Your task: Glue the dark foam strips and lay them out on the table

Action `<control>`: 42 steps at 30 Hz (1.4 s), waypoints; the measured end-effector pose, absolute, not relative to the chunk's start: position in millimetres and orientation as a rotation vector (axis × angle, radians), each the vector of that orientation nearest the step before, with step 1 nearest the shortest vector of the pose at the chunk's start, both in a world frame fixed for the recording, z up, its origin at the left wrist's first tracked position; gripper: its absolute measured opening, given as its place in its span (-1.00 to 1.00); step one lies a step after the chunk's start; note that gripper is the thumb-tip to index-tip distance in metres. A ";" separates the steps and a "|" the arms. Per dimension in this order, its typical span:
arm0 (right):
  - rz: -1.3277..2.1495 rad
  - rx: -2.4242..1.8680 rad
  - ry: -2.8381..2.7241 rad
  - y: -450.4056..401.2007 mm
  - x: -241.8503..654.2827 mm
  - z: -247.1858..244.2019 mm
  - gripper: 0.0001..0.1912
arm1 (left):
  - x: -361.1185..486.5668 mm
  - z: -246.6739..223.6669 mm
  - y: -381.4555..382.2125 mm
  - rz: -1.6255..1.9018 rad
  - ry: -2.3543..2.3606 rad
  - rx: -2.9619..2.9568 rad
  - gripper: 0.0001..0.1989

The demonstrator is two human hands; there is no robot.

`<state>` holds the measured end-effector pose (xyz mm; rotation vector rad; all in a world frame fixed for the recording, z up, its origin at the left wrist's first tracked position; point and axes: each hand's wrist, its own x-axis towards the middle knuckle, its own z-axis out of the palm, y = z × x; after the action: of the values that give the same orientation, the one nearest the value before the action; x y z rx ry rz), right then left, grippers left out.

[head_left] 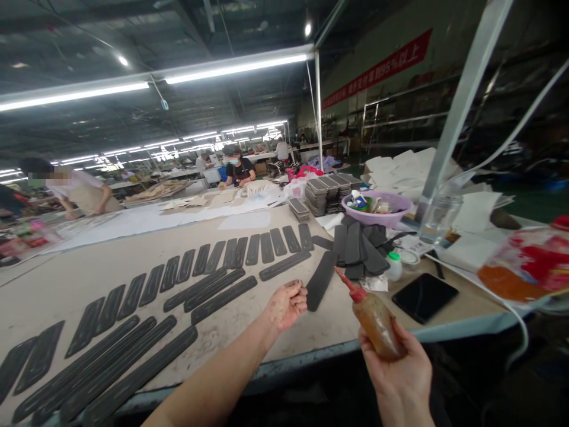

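R hand (pixel 400 375): fingers wrapped round the btl. (pixel 377 326), amber inside, its red nozzle (pixel 348 283) tilted up & to the left over the table (pixel 249 338). L hand (pixel 287 305): fingers curled in narrow, tips by the near end of a dark strip (pixel 322 281) lying on the table (can't tell if they touch it). Phone (pixel 425 298), screen dark, lies flat just right of the btl.; near it, a small jar w/ green cap (pixel 393 267).

Left side of table: long pads (pixel 141 378) slanting along the near edge, w/ short pads (pixel 131 295) in a row behind, all black & rounded at the ends. Past the strip: loose dark pcs. (pixel 354 243) in a heap, then a purple basin (pixel 403 206) w/ odds & ends, clear glass jar (pixel 440 218) to its right, & stacked pads (pixel 316 196) to its left.

Farther: one person (pixel 86 191) at left, another (pixel 240 171) mid-view, both bent over work; tube lights (pixel 237 68) overhead, red banner (pixel 377 70) at back right.
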<state>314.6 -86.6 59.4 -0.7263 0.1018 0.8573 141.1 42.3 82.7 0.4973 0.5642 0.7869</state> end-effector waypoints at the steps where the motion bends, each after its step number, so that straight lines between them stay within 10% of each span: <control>1: 0.860 -0.728 0.109 -86.1 313.6 59.2 -0.77 | 140.0 81.4 43.0 0.769 0.598 0.518 -0.81; 14: 0.878 -0.712 0.112 -84.7 313.0 57.6 -0.78 | 170.7 35.5 60.4 0.611 1.463 2.172 -0.24; 24: 0.881 -0.737 0.164 -86.5 312.3 62.5 -0.79 | 192.9 31.0 69.0 0.282 1.563 2.490 -0.54; 42: 0.901 -0.740 0.094 -89.0 309.8 60.8 -0.83 | 230.8 48.8 139.0 0.885 1.572 2.122 -0.68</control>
<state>309.8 -89.0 60.8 -0.7401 0.0942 0.9008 230.8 139.0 48.8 2.1218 1.5719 0.8853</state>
